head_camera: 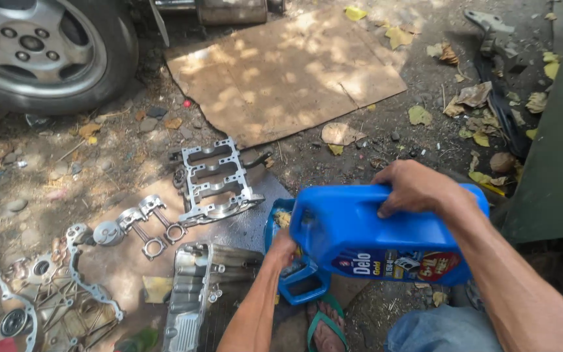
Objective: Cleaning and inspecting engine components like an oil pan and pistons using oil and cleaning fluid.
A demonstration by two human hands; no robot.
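Bare dirt ground [425, 98] with dry leaves carries everything, and a car wheel [37, 49] stands at its far left edge. Near the person's knees a big blue oil jug [366, 238] is tipped on its side; the right hand [415, 189] is closed over its upper edge and the left hand [283, 246] grips the handle end, probably to steady the weight. Just left lie an oil pan [197, 293], a bearing girdle [215, 181] and connecting rods [144, 225], so the flat cardboard sheet [288, 72] beyond offers the open room.
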